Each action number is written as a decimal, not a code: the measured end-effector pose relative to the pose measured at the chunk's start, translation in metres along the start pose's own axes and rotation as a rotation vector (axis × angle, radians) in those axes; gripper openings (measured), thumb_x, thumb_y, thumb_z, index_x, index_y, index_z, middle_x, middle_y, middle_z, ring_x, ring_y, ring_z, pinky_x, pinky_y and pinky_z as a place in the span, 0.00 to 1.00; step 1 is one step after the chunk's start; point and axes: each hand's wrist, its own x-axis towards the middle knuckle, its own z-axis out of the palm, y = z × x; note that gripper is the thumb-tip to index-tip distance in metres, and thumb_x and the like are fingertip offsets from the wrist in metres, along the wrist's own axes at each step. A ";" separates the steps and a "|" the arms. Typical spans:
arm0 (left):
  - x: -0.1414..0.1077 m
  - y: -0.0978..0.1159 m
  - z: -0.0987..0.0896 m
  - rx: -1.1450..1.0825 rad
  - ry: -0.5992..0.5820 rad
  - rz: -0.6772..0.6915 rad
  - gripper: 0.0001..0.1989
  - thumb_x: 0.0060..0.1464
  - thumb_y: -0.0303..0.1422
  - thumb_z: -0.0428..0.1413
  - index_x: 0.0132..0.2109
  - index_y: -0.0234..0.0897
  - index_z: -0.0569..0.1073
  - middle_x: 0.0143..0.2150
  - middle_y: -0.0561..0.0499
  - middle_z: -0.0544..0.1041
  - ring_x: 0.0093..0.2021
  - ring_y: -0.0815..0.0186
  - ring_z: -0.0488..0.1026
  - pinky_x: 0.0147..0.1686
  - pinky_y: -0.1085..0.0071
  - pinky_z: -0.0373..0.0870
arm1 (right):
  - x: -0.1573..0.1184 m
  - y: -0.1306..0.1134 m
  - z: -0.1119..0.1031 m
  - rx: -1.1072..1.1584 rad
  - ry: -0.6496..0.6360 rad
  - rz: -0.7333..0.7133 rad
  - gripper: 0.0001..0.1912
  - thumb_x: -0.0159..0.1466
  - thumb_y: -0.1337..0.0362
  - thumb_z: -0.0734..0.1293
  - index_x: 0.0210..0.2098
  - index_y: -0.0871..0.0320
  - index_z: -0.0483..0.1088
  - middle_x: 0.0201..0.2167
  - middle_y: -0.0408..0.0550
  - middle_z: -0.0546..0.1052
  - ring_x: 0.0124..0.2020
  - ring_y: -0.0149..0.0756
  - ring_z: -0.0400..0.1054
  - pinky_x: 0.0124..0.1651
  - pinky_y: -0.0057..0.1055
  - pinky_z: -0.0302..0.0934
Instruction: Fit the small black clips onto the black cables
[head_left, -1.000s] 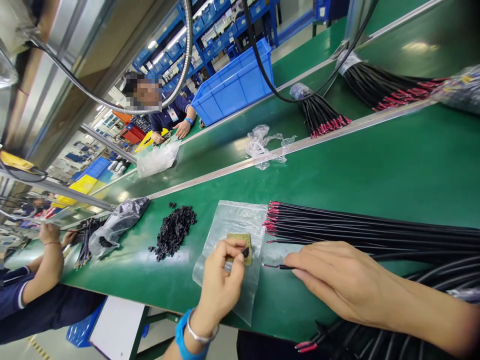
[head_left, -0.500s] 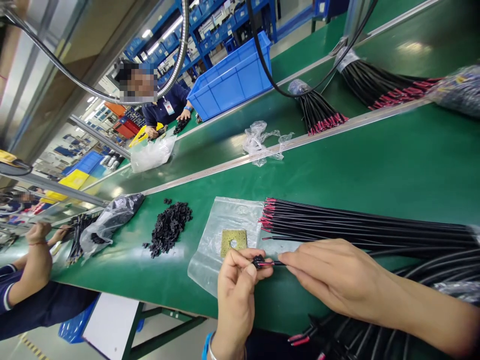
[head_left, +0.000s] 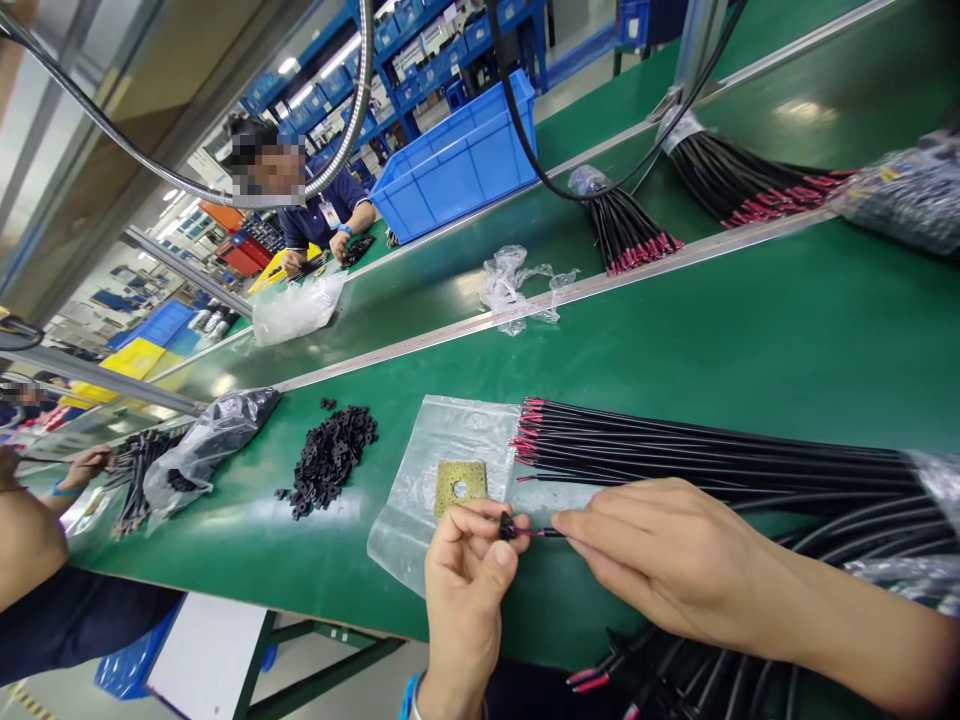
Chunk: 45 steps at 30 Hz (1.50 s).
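Note:
My left hand (head_left: 469, 575) pinches a small black plastic part (head_left: 508, 525) between thumb and fingers. My right hand (head_left: 660, 545) grips a black cable (head_left: 555, 532) close to its stripped end, where thin red and black wires reach the black part. Whether the wires pass through the part is too small to tell. Just behind my left fingers lies a yellow sponge (head_left: 460, 484) with a hole, on a clear plastic bag (head_left: 405, 510). A bundle of black cables (head_left: 675, 445) with red-and-black ends stretches behind my right hand. To the left is a pile of small black parts (head_left: 334, 460).
A metal rail (head_left: 420, 345) crosses the green table. Beyond it are crumpled plastic film (head_left: 517, 285), cable bundles (head_left: 634, 225) and a blue bin (head_left: 457, 160). More cables (head_left: 697, 670) lie near my right forearm. Co-workers sit across (head_left: 322, 215) and at the left (head_left: 37, 540).
The black part in my left hand has turned slightly, and the wires at it look less spread. Both hands keep their hold. The view has shifted a little; the left co-worker's arms have moved.

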 end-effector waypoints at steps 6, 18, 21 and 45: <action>0.001 -0.005 0.002 -0.036 -0.042 0.018 0.11 0.49 0.30 0.67 0.36 0.38 0.73 0.42 0.51 0.76 0.40 0.68 0.78 0.41 0.74 0.76 | 0.000 -0.001 -0.002 0.006 -0.008 0.005 0.11 0.67 0.72 0.58 0.42 0.59 0.71 0.24 0.42 0.71 0.24 0.29 0.63 0.29 0.28 0.57; 0.009 -0.015 0.013 0.029 -0.018 0.000 0.12 0.36 0.26 0.72 0.32 0.38 0.82 0.35 0.53 0.74 0.31 0.71 0.76 0.32 0.76 0.75 | -0.004 0.004 -0.003 0.033 -0.081 0.058 0.10 0.68 0.70 0.57 0.35 0.59 0.69 0.26 0.44 0.69 0.26 0.32 0.62 0.29 0.30 0.54; 0.011 -0.013 0.017 0.129 -0.040 0.066 0.12 0.35 0.27 0.73 0.31 0.39 0.83 0.31 0.53 0.74 0.28 0.72 0.74 0.28 0.77 0.73 | -0.005 0.005 -0.002 0.051 -0.114 0.062 0.10 0.68 0.71 0.56 0.35 0.59 0.68 0.26 0.44 0.69 0.26 0.32 0.62 0.29 0.30 0.54; -0.004 -0.016 0.024 0.488 0.005 0.088 0.11 0.52 0.25 0.61 0.43 0.39 0.73 0.35 0.51 0.83 0.36 0.67 0.81 0.39 0.73 0.78 | -0.004 0.016 -0.002 0.244 -0.351 0.208 0.13 0.71 0.65 0.56 0.31 0.58 0.65 0.23 0.41 0.66 0.22 0.28 0.57 0.26 0.29 0.48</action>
